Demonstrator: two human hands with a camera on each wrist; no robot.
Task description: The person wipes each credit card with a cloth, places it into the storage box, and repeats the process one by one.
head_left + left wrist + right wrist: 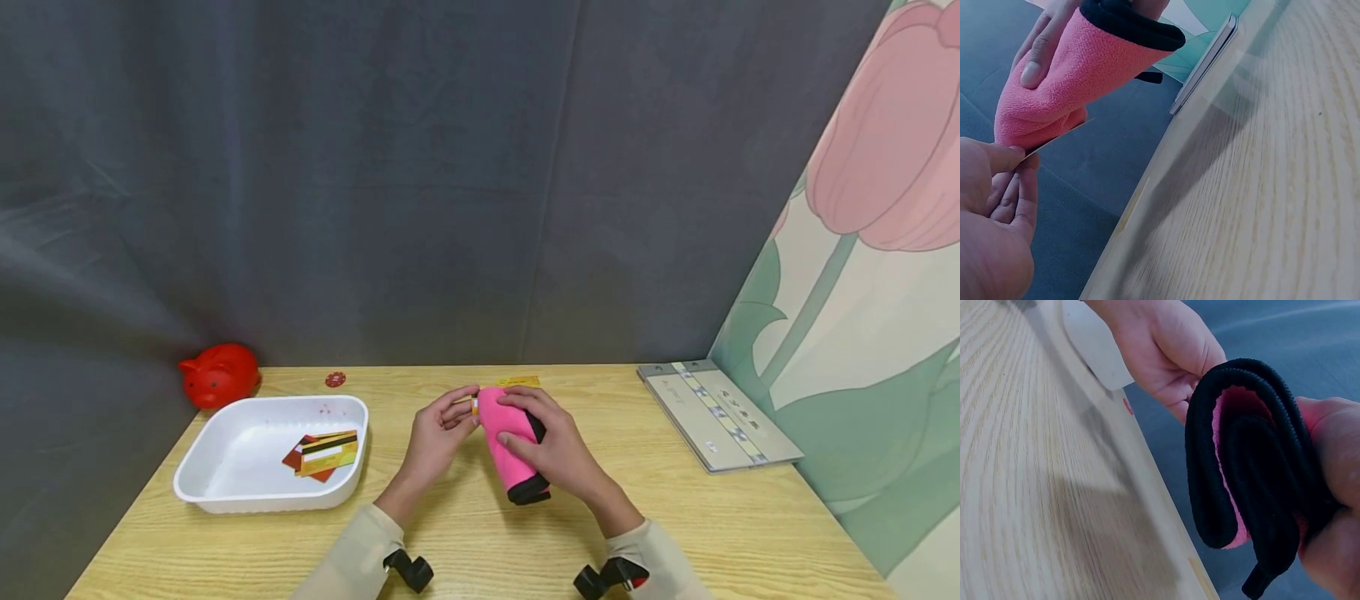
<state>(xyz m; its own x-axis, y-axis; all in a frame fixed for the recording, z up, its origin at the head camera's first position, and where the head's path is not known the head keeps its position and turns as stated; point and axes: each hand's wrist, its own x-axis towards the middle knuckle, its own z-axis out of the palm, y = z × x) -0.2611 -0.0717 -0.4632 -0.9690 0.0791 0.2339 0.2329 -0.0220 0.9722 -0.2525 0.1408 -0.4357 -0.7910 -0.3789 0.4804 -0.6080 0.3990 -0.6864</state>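
In the head view, my right hand [558,442] grips a folded pink cloth with black edging [497,437], raised above the table in front of me. My left hand [433,442] is at the cloth's far left end and pinches a thin card [475,406], of which a small orange and white bit shows there. The left wrist view shows this card [1063,135] edge-on against the cloth [1079,75], between thumb and fingers; part of it is hidden by the cloth. Seen from the right wrist, the folded black edges [1210,469] face the camera.
To the left, a white tray [225,500] holds several gold and red cards [327,454]. Behind it are a red piggy bank [221,377] and a red chip [335,379]. Another yellow card [522,381] lies at the table's back edge. A grey calendar-like book [697,417] lies at right.
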